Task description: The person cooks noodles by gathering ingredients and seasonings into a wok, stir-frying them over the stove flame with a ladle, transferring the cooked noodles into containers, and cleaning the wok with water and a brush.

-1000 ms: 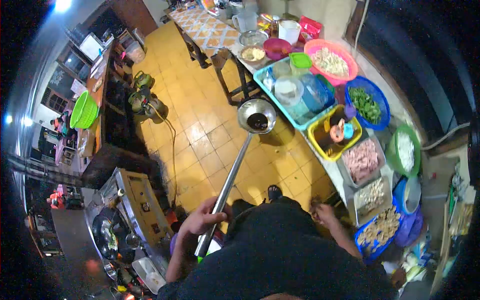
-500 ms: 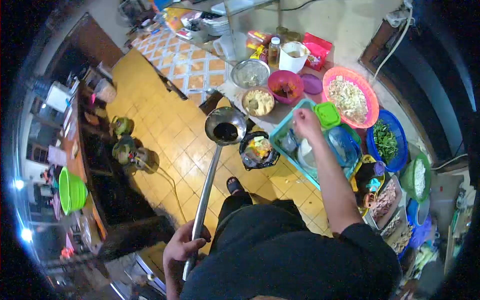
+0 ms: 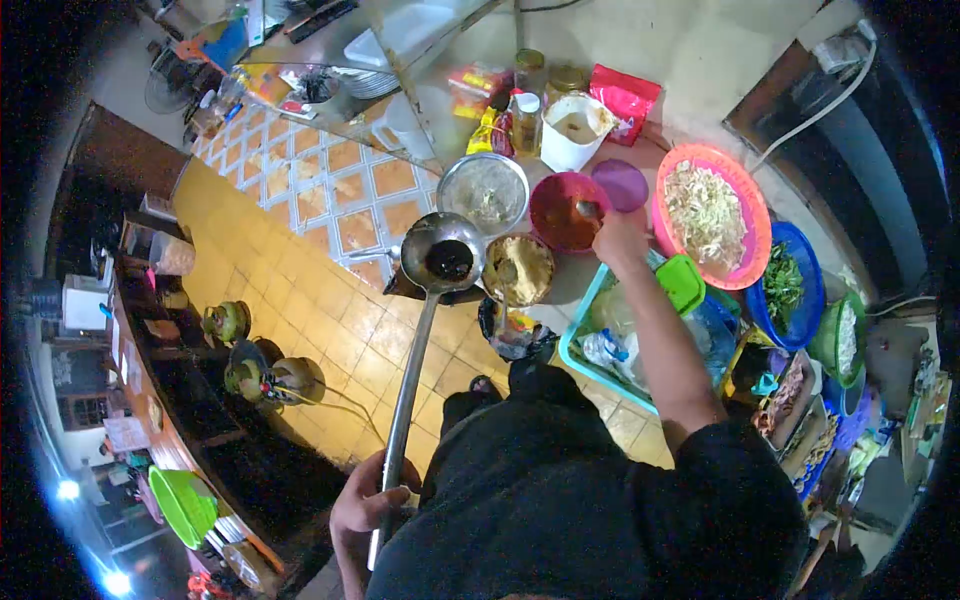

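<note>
My left hand is wrapped round the long metal handle of a large wok ladle. Dark liquid pools in the ladle's round bowl, which is held level over the counter's edge. At the rim of a pink bowl of red-orange paste, my right hand is closed on a spoon. The spoon's tip is in the paste; most of its handle is hidden by my fingers. Just below the ladle's right side sits a bowl of pale yellow paste with a spoon standing in it.
A metal strainer, a white tub and a purple lid surround the pink bowl. To the right are a basket of shredded vegetables, a blue basket of greens and a turquoise crate. Gas cylinders stand on the floor.
My right hand has moved from above the turquoise crate to the pink bowl and taken hold of the spoon. The view has shifted closer to the counter; my left hand still holds the wok ladle.
</note>
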`<state>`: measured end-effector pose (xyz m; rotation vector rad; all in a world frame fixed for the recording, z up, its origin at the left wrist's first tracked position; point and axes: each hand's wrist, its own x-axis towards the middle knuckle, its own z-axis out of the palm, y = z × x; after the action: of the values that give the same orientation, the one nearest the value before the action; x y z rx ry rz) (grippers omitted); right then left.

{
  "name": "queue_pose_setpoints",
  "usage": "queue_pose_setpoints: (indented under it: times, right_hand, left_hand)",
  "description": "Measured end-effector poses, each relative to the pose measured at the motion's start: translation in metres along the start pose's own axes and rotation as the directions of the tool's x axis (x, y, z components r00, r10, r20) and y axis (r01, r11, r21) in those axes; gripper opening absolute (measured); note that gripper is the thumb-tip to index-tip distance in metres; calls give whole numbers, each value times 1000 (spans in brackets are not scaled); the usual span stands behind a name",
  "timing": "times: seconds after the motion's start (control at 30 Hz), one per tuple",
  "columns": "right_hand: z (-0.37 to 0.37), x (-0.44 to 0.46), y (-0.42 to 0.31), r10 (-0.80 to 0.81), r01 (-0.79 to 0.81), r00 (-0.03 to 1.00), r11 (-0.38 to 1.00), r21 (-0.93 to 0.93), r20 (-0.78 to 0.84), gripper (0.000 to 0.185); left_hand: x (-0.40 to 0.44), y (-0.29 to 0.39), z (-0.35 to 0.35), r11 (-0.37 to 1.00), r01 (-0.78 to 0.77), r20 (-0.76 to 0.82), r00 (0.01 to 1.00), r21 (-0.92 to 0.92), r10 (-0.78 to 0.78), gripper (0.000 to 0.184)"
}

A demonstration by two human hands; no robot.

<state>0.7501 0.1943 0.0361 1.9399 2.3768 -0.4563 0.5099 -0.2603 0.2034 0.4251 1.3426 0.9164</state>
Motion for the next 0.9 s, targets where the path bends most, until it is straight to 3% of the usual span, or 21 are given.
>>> queue_pose_setpoints:
  times: [0.07, 0.13, 0.27, 0.33, 0.37, 0.47, 0.57, 0.63, 0.67, 0.73, 0.77, 0.87, 0.9]
  right_hand:
    - [8, 1, 1, 19, -17, 997, 1000, 24, -75, 29]
    - [13, 5, -1, -29, 33, 990, 999, 32, -138, 22]
    - [25, 1, -7, -93, 91, 996, 989, -114, -16, 19]
    - [19, -11, -16, -29, 26, 998, 997, 69, 52, 18]
    - [24, -12, -16, -7, 3, 998, 997, 74, 54, 18]
    - [49, -20, -11, 23, -22, 1000, 975, 222, -3, 20]
    - [59, -19, -7, -21, 50, 996, 939, 341, -89, 17]
    - [59, -22, -8, 78, -93, 996, 788, 609, 51, 14]
    - [56, -26, -10, 91, -104, 994, 785, 610, 52, 14]
    - [43, -34, -14, 203, -430, 903, 436, 790, 379, 13]
    - [37, -40, -16, 211, -431, 902, 434, 791, 376, 13]
    - [22, -60, -31, 182, -290, 957, 500, 816, 228, 12]
    - [19, -63, -42, 89, -28, 995, 650, 760, -40, 13]
  left_hand:
    - [9, 17, 2, 1000, 19, -55, 998, -21, -20, 36]
    - [25, 31, -10, 999, 25, -3, 1000, -31, -25, 36]
    - [54, 63, -37, 993, 91, 43, 995, 69, -94, 33]
    - [71, 77, -52, 985, 65, 70, 995, 161, -77, 31]
    - [80, 86, -59, 972, 32, 90, 994, 235, -54, 30]
    - [103, 119, -72, 911, 83, 106, 985, 405, -136, 28]
    - [124, 139, -92, 889, 27, 196, 972, 456, -130, 25]
    - [136, 157, -97, 855, -6, 235, 962, 518, -136, 25]
    - [142, 155, -104, 852, -6, 244, 959, 524, -143, 25]
    - [156, 147, -119, 896, 64, 241, 952, 440, -187, 25]
    - [161, 150, -121, 901, 55, 256, 950, 431, -181, 24]
    - [175, 151, -128, 859, 20, 285, 939, 511, -192, 24]
    - [177, 156, -124, 843, 51, 268, 936, 535, -226, 23]
